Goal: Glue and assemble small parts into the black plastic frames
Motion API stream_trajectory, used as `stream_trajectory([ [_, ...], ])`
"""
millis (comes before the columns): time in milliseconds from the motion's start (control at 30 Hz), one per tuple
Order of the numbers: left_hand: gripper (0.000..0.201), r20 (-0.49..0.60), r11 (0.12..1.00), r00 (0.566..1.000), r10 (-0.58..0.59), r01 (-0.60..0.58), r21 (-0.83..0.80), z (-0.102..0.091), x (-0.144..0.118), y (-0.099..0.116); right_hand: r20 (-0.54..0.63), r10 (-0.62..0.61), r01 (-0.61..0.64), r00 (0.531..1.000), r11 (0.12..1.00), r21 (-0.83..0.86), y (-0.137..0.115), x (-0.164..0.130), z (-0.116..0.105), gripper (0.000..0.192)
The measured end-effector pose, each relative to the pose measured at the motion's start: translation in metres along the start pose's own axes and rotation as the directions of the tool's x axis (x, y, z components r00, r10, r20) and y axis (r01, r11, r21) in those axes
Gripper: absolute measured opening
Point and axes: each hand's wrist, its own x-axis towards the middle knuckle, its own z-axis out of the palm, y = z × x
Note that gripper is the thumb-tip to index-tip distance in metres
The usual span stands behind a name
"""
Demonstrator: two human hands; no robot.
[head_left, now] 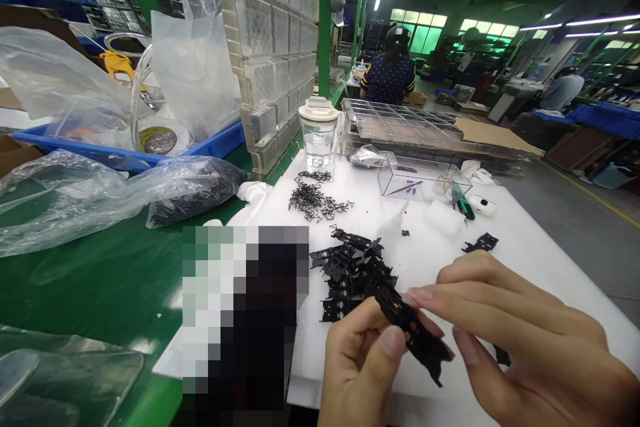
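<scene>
My left hand [357,360] is closed, thumb and fingers pinching a flat black plastic part [420,343] with cutouts and a notched end. Against the upper edge of that part rest the fingertips of my right hand [520,333]; its thumb is apart from the part, and I see nothing held in its fingers. Just beyond lies a pile of similar black parts [350,267] on the white work surface [320,373]. Farther back is a heap of small thin black pieces [310,197]. A few black parts [483,241] lie to the right.
A lidded clear cup [319,137] and a transparent box [420,180] stand behind the piles. A green-handled tool [464,203] and a white case [483,205] lie at the right. On the left are a blue tray [210,143] and a bagged black mass [200,193]. A person [390,73] sits beyond.
</scene>
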Motion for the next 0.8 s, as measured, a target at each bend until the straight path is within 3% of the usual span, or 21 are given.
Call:
stream_trajectory([
  [400, 0.016, -0.007, 1.000, 1.000, 0.029, -0.029, 0.010, 0.005, 0.000, 0.003, 0.003, 0.003, -0.003, 1.000, 1.000, 0.015, 0.001, -0.004, 0.001, 0.042],
  [600, 0.016, -0.181, 0.999, 0.983, -0.024, 0.018, -0.033, 0.010, -0.003, 0.004, 0.019, -0.029, 0.028, 0.999, 0.999, 0.029, 0.003, -0.006, 0.000, 0.042],
  [800, 0.022, -0.061, 0.998, 0.996, -0.065, 0.064, -0.016, 0.010, -0.004, 0.005, 0.033, -0.068, 0.067, 0.997, 0.998, 0.018, 0.006, -0.011, -0.001, 0.044],
])
